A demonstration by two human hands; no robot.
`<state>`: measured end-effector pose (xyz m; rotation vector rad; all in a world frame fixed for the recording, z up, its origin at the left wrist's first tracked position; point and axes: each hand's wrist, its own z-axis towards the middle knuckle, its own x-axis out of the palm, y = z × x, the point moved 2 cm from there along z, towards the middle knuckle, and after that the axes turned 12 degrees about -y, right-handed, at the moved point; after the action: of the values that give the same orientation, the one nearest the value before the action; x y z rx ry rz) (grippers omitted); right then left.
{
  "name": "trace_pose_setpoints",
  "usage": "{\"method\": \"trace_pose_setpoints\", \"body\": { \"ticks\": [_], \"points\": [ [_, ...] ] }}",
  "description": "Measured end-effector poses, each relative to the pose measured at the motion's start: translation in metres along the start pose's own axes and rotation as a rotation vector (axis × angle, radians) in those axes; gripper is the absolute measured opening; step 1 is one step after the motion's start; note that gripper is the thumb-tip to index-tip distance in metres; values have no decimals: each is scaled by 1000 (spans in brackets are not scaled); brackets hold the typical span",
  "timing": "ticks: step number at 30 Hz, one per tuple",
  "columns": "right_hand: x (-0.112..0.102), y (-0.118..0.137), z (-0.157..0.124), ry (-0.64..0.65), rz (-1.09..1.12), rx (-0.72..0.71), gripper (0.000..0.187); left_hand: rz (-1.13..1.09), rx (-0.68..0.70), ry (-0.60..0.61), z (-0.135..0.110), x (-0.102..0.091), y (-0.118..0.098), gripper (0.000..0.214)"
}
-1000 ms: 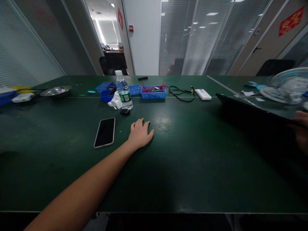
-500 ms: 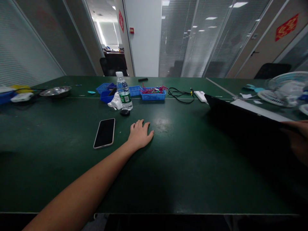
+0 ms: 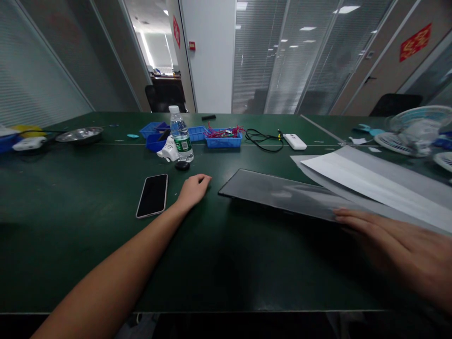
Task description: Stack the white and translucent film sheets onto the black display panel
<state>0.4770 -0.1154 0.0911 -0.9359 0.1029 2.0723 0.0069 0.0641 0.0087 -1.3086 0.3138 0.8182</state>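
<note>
My right hand (image 3: 395, 240) grips the near edge of a thin, dark-edged flat panel (image 3: 275, 190) with a smooth grey face. The panel is tilted over the table on the right, and its left corner reaches toward the middle. My left hand (image 3: 194, 189) rests on the green table (image 3: 197, 268) with its fingers curled in and nothing visible in them. A smartphone (image 3: 152, 195) with a dark screen lies just left of it. Behind the panel on the right are white and grey sheets (image 3: 353, 176), some overlapping.
A water bottle (image 3: 181, 136) stands beyond my left hand, beside a dark computer mouse (image 3: 182, 165). Farther back are a blue tray (image 3: 223, 142) of red wires, a black cable (image 3: 263, 140) and a white box-shaped device (image 3: 294, 141). Fan parts (image 3: 416, 129) lie far right.
The panel has swung down and left from its raised, dark-side view, uncovering the sheets behind it. My right hand has come further into view. My left hand has moved slightly left and its spread fingers have curled.
</note>
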Motion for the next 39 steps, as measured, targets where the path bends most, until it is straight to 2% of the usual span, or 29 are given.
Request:
{"method": "trace_pose_setpoints", "body": {
  "ticks": [3, 9, 12, 15, 17, 19, 21, 23, 26, 29, 31, 32, 36, 39],
  "points": [
    [18, 23, 8, -5, 32, -197, 58, -234, -151, -127, 14, -3, 14, 40],
    [69, 37, -14, 38, 136, -193, 45, -309, -169, -181, 20, -5, 23, 46],
    [88, 38, -16, 109, 220, -188, 39, -224, -83, -176, 15, -6, 20, 48],
    [99, 31, -6, 243, 354, -139, 34, -105, 132, -122, 7, -5, 10, 52],
    [104, 21, 1, 321, 411, -68, 38, -20, 296, -33, 0, -2, 3, 57],
    [110, 5, 5, 344, 368, 17, 42, 90, 427, 100, -8, 2, -4, 62],
    [118, -14, 2, 325, 221, 122, 46, 219, 491, 237, -15, 5, -10, 63],
    [125, -35, -7, 306, 37, 255, 53, 325, 505, 322, -19, 5, -14, 61],
    [127, -64, -27, 331, -200, 456, 65, 385, 504, 344, -20, 4, -19, 60],
    [116, -92, -48, 466, -305, 564, 63, 398, 511, 328, -20, 4, -21, 59],
    [107, -110, -63, 547, -311, 576, 53, 402, 513, 316, -20, 5, -22, 59],
    [102, -119, -70, 535, -316, 541, 47, 403, 514, 312, -20, 5, -22, 59],
    [88, -151, -97, 243, -410, 263, 33, 416, 497, 311, -19, 5, -21, 58],
    [83, -168, -114, 132, -411, 212, 29, 435, 467, 283, -16, 4, -18, 57]
  ]
}}
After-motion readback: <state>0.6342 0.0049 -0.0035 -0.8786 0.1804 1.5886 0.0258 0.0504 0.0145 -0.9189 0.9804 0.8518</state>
